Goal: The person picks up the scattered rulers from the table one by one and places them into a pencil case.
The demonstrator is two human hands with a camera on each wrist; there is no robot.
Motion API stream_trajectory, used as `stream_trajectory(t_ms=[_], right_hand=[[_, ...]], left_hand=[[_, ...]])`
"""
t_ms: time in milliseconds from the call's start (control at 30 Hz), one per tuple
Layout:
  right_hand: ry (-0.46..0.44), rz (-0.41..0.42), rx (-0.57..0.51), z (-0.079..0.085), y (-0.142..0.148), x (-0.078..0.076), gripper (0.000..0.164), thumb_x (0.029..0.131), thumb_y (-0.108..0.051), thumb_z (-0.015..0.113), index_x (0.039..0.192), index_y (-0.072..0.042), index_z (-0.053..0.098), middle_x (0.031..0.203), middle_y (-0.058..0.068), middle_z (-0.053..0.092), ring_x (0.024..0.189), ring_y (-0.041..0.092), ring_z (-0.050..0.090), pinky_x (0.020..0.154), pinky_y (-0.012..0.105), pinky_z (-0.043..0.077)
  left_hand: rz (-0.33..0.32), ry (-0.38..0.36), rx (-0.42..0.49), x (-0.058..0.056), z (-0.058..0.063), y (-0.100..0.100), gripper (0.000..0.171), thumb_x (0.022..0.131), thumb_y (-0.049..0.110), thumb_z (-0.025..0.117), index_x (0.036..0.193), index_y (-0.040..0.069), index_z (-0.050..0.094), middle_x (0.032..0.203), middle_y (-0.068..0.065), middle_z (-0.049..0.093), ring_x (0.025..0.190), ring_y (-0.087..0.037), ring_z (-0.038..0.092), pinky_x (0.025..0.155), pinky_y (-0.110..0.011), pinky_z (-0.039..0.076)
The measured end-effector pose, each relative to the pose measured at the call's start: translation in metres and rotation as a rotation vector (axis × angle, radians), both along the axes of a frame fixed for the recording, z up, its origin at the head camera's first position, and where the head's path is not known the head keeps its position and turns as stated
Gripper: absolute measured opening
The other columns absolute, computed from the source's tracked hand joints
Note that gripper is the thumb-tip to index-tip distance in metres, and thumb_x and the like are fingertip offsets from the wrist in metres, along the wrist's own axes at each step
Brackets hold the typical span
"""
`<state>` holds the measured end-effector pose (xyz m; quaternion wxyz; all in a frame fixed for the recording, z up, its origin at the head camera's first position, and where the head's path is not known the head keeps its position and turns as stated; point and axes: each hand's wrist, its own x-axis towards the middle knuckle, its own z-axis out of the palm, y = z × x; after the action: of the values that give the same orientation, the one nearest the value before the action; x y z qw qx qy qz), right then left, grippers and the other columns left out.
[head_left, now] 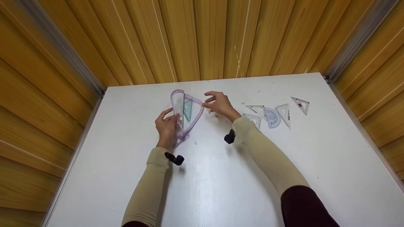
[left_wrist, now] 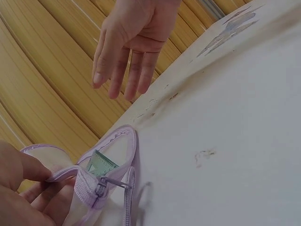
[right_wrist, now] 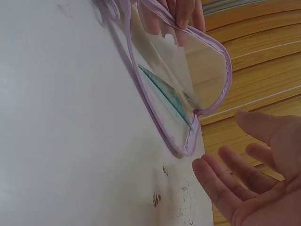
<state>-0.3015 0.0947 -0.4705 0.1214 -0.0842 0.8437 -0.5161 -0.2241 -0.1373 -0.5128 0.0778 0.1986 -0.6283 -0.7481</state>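
A clear zip pouch [head_left: 196,120] with lilac trim is held up off the white table by its near-left side, its mouth spread apart. My left hand [head_left: 167,126] pinches that trimmed edge between thumb and fingers. Inside the pouch lies a green set square [head_left: 188,109], also visible through the opening in the right wrist view. The zip slider [left_wrist: 101,184] hangs at the near end, close to the left hand. My right hand [head_left: 221,104] is beside the pouch's right corner, fingers loosely bent and holding nothing; the right wrist view shows it apart from the trim.
To the right lie a blue protractor [head_left: 272,118], a clear set square [head_left: 285,115] and several other set squares, one of them pinkish [head_left: 305,108]. Small brown scraps [head_left: 216,116] dot the table below the right hand. Wood-patterned walls [head_left: 208,41] border the table.
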Motion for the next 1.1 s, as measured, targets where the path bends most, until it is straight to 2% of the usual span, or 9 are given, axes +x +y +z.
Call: stream_trajectory(t_ms=[67, 200, 367, 600, 1100], right_hand=[[0.019, 0.011, 0.028, 0.002, 0.006, 0.002, 0.060, 0.093, -0.023, 0.078, 0.148, -0.016, 0.055, 0.129, 0.011, 0.068, 0.108, 0.029, 0.070, 0.089, 0.037, 0.058], [0.069, 0.052, 0.065, 0.006, 0.018, 0.005, 0.065, 0.093, -0.025, 0.079, 0.151, -0.018, 0.050, 0.134, 0.010, 0.066, 0.116, 0.024, 0.067, 0.096, 0.038, 0.054], [0.112, 0.093, 0.096, 0.011, 0.033, 0.009, 0.072, 0.092, -0.027, 0.079, 0.155, -0.020, 0.045, 0.138, 0.009, 0.064, 0.120, 0.025, 0.065, 0.100, 0.042, 0.052], [0.172, 0.118, 0.126, 0.013, 0.059, 0.020, 0.075, 0.091, -0.030, 0.080, 0.157, -0.023, 0.043, 0.143, 0.009, 0.061, 0.126, 0.030, 0.061, 0.104, 0.047, 0.049], [0.150, 0.091, 0.145, 0.014, 0.119, 0.038, 0.085, 0.089, -0.029, 0.083, 0.160, -0.032, 0.036, 0.151, 0.006, 0.054, 0.133, 0.030, 0.054, 0.102, 0.049, 0.050]], left_hand=[[0.001, -0.004, 0.002, 0.000, -0.001, 0.000, 0.042, 0.095, 0.006, 0.074, 0.136, 0.007, 0.064, 0.104, -0.018, 0.075, 0.081, -0.022, 0.070, 0.062, -0.024, 0.053], [0.004, -0.001, -0.007, 0.000, -0.001, -0.002, 0.041, 0.095, 0.006, 0.073, 0.135, 0.008, 0.065, 0.102, -0.017, 0.075, 0.079, -0.020, 0.069, 0.061, -0.024, 0.053], [0.000, -0.007, -0.002, 0.000, -0.001, -0.001, 0.041, 0.095, 0.006, 0.073, 0.136, 0.008, 0.064, 0.103, -0.015, 0.075, 0.082, -0.021, 0.070, 0.063, -0.025, 0.053], [-0.001, -0.010, -0.047, 0.002, -0.001, -0.002, 0.040, 0.096, 0.006, 0.072, 0.135, 0.009, 0.065, 0.104, -0.014, 0.076, 0.088, -0.024, 0.073, 0.064, -0.024, 0.054], [0.000, -0.022, -0.054, 0.004, 0.000, -0.004, 0.035, 0.096, 0.009, 0.073, 0.130, 0.014, 0.068, 0.103, -0.013, 0.076, 0.085, -0.023, 0.071, 0.065, -0.026, 0.054]])
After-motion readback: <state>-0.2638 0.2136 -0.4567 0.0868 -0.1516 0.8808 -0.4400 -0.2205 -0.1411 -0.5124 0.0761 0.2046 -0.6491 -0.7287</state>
